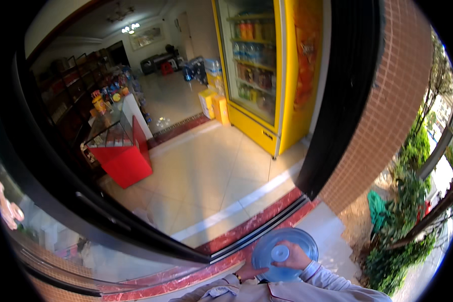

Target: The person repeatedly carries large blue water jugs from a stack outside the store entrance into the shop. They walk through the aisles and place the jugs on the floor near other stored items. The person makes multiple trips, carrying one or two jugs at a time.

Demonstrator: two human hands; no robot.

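A large round blue water jug [265, 246] is held close in front of my body, seen from its top end with a pale cap [280, 252] in the middle. My right hand [296, 257] is closed around the neck beside the cap. Against the jug's lower left side rests my left hand [250, 272], its fingers gripping the edge and partly hidden. The far side and bottom of the jug are out of sight.
Ahead is an open doorway with a red stone sill and metal track [259, 229]. Inside stand a yellow drinks fridge [292, 100], yellow boxes [214, 106] and a red-based glass counter [123, 163]. A glass door panel [121, 256] is at left, a tiled pillar [387, 100] and bushes [402, 251] at right.
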